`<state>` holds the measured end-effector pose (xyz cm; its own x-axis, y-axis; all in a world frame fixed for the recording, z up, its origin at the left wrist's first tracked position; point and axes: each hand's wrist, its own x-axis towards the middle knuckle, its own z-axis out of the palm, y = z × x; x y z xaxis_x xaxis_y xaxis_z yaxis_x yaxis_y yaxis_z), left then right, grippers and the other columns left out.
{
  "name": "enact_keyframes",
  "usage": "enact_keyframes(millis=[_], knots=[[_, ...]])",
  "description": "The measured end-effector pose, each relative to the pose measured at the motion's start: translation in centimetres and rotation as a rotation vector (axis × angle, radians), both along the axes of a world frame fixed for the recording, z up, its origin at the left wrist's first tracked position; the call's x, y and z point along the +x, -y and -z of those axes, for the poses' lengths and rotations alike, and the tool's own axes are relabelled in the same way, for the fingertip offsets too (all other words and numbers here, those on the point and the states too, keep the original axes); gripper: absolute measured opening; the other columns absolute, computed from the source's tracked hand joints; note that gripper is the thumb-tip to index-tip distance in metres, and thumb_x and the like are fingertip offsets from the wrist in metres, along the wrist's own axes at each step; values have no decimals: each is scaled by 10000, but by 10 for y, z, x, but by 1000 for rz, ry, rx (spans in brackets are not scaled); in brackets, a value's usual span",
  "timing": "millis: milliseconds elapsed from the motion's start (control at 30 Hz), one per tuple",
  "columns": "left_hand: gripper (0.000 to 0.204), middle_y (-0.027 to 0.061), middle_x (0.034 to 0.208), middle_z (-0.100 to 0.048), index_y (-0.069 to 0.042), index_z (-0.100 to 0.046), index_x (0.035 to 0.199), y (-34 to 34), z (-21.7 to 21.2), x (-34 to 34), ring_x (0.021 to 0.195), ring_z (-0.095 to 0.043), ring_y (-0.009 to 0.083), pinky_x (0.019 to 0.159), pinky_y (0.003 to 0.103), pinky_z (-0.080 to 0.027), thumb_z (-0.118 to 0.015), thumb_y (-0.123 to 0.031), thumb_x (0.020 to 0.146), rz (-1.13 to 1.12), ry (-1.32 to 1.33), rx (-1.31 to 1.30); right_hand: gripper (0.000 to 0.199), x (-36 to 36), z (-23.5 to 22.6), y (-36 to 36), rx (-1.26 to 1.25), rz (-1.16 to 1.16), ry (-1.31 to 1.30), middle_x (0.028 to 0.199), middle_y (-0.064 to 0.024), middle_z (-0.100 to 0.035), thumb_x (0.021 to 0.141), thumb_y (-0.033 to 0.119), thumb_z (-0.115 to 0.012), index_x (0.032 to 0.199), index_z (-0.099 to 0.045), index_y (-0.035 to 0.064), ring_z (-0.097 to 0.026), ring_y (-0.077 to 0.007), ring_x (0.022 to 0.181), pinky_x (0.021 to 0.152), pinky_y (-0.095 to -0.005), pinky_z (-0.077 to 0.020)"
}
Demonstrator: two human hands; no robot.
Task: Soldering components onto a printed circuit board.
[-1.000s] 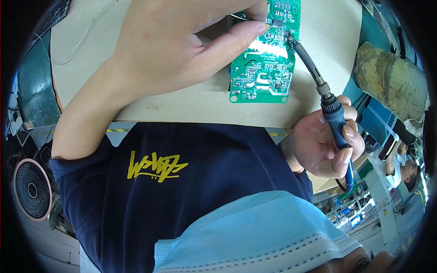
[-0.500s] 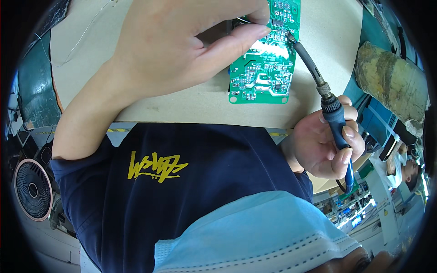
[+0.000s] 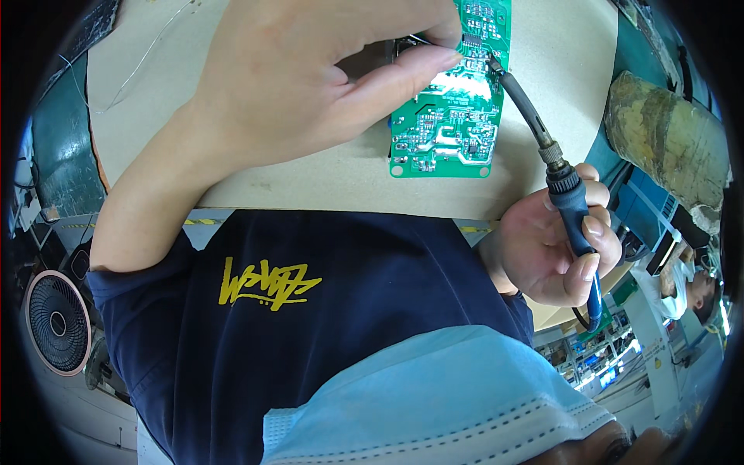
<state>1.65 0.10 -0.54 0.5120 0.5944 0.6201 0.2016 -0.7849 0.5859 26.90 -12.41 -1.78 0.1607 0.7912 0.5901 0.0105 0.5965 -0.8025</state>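
— Where is the board?

— The green circuit board (image 3: 453, 108) lies flat on the pale worktop (image 3: 558, 93) in the upper middle of the frame, its solder side up; its lower edge sits near the worktop's front edge, and its top runs out of the frame.

— And the left hand?

— The left hand (image 3: 310, 85) fills the upper centre, reaching in from the left; thumb and forefinger are pinched together over the upper left part of the board, on something thin and dark that is too small to tell; the other fingers are curled underneath.

— The right hand?

— The right hand (image 3: 554, 248) is at the right middle, off the worktop's front edge, closed around the blue grip of a soldering iron (image 3: 542, 147); the iron slants up and to the left, and its tip meets the board just beside the left fingertips.

— Anything else about?

— A small fan (image 3: 58, 322) at the lower left; a worn brownish roll (image 3: 666, 139) at the upper right, well apart from the board; a thin wire (image 3: 139, 66) on the worktop at the upper left.
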Motion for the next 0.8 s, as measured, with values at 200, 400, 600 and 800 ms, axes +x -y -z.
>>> enact_keyframes(millis=[200,400,600,800], knots=[[154,33,678,-603,-73,-720,818,-5,3,1,601,-549,202,731,367,-514,-824,-14,721,28,25,109,377,-1,-1,1,-1,-2,12,716,-113,-622,962,310,-511,1107,-647,-9,-542,-241,723,754,-450,-336],[152,39,685,-593,-71,-720,817,-5,0,0,600,-532,205,727,367,-511,-824,-18,718,34,-17,178,383,-2,-1,1,1,-13,7,727,-118,-628,965,311,-506,1116,-649,-11,-547,-243,729,759,-450,-339],[156,37,688,-596,-69,-718,828,-4,1,-4,598,-535,204,733,368,-516,-819,-14,723,27,-23,178,429,-3,-2,2,-10,-60,-19,806,-167,-685,984,315,-417,1137,-659,-5,-545,-257,786,816,-443,-351],[157,30,686,-605,-70,-715,839,-1,5,-2,604,-557,201,755,373,-530,-811,-5,732,18,98,95,428,-3,-2,4,-16,-63,-21,824,-178,-692,986,312,-411,1145,-653,-3,-560,-265,803,839,-449,-351]])
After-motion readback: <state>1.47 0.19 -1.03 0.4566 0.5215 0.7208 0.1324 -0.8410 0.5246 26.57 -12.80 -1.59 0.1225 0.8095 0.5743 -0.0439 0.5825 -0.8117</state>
